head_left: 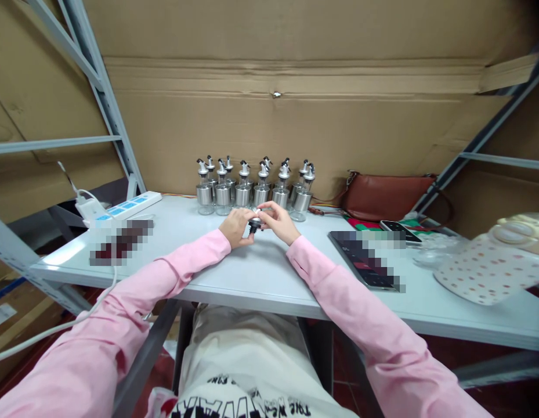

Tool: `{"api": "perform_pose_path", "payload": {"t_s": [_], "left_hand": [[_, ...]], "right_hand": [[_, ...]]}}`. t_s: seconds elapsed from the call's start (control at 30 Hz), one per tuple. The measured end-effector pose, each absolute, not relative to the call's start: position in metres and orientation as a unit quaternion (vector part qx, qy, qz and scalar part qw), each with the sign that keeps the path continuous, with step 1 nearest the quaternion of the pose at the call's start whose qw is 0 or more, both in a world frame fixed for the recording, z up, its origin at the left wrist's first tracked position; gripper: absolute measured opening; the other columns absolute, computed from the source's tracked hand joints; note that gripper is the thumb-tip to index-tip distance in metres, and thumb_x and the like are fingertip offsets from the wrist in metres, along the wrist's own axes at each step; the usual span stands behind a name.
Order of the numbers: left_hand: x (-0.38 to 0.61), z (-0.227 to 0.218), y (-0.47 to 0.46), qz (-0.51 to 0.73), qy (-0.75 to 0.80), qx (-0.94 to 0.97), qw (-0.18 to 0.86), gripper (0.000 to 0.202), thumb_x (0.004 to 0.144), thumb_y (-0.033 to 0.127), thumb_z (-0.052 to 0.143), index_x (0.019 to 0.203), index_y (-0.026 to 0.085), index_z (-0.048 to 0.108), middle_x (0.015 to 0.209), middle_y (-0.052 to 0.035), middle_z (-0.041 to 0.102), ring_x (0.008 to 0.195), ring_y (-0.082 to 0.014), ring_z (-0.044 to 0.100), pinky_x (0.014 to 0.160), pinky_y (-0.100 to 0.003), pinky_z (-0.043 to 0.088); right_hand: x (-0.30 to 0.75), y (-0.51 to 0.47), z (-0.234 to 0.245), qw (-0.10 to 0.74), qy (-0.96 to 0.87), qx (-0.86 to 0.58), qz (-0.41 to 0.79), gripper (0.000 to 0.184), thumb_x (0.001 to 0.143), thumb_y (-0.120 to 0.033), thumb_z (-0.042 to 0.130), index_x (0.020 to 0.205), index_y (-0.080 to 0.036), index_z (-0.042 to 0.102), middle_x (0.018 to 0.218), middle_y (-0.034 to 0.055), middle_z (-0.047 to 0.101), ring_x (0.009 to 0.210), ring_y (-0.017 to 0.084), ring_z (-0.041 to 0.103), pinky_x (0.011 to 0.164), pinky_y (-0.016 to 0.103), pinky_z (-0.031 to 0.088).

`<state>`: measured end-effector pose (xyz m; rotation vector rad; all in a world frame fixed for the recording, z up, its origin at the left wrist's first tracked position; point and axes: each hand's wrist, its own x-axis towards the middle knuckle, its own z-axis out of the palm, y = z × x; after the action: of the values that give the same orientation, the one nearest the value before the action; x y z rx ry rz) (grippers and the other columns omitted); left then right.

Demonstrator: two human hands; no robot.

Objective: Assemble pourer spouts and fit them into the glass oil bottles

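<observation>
Between my two hands, just above the white tabletop, is a pourer spout (pixel 254 224) with a black stopper end pointing down toward me. My left hand (pixel 238 226) grips it from the left with curled fingers. From the right, my right hand (pixel 275 220) pinches its upper part between thumb and fingers. Part of the spout is hidden by the fingers. Right behind my hands stand several glass oil bottles (pixel 223 196) with steel sleeves and silver-and-black pourer tops, grouped in rows and all upright.
At left lie a white power strip (pixel 134 204) with a plugged-in charger and a blurred dark phone (pixel 121 242). On the right are a tablet (pixel 365 261), a phone (pixel 400 231), a brown bag (pixel 386 196) and a dotted white item (pixel 491 267). Cardboard (pixel 295 128) walls the back.
</observation>
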<state>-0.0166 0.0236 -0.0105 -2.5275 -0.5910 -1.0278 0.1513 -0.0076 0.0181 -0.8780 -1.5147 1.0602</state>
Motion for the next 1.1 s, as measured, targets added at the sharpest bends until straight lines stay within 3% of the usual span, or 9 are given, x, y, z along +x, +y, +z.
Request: {"api": "perform_pose_path", "payload": {"t_s": [0.2,0.4,0.87,1.1], "left_hand": [[-0.0177,-0.0097,0.0243,-0.382,-0.258,-0.868,0.186,0.045,0.061,0.023,0.046,0.105,0.013,0.041,0.095,-0.0112,0.055,0.090,-0.0246,0.051,0.076,-0.037,0.037],[-0.0170,-0.0130,0.0256,-0.383,-0.270,-0.859,0.207,0.042,0.061,0.025,0.046,0.101,0.013,0.042,0.092,-0.0108,0.056,0.085,-0.0237,0.053,0.078,-0.039,0.034],[-0.0168,-0.0127,0.0249,-0.368,-0.299,-0.860,0.187,0.039,0.062,0.026,0.046,0.099,0.013,0.043,0.091,-0.0107,0.057,0.080,-0.0233,0.055,0.078,-0.040,0.032],[-0.0159,-0.0139,0.0256,-0.372,-0.286,-0.862,0.193,0.038,0.063,0.027,0.045,0.099,0.013,0.043,0.090,-0.0101,0.058,0.078,-0.0222,0.056,0.077,-0.040,0.032]], "right_hand": [[0.1526,-0.0126,0.0197,0.492,-0.715,-0.335,0.368,0.042,0.059,-0.018,0.061,0.100,-0.019,0.055,0.092,0.0047,0.064,0.084,0.016,0.062,0.076,0.032,0.051],[0.1513,-0.0145,0.0156,0.477,-0.749,-0.337,0.312,0.041,0.058,-0.015,0.061,0.098,-0.018,0.054,0.088,0.0046,0.064,0.076,0.014,0.062,0.075,0.032,0.052],[0.1520,-0.0123,0.0123,0.466,-0.779,-0.339,0.246,0.034,0.057,-0.020,0.062,0.087,-0.019,0.046,0.088,0.0043,0.063,0.082,0.016,0.061,0.077,0.032,0.050],[0.1538,-0.0132,0.0129,0.448,-0.795,-0.359,0.196,0.031,0.058,-0.022,0.061,0.083,-0.019,0.045,0.083,0.0021,0.062,0.074,0.014,0.058,0.074,0.031,0.048]]}}
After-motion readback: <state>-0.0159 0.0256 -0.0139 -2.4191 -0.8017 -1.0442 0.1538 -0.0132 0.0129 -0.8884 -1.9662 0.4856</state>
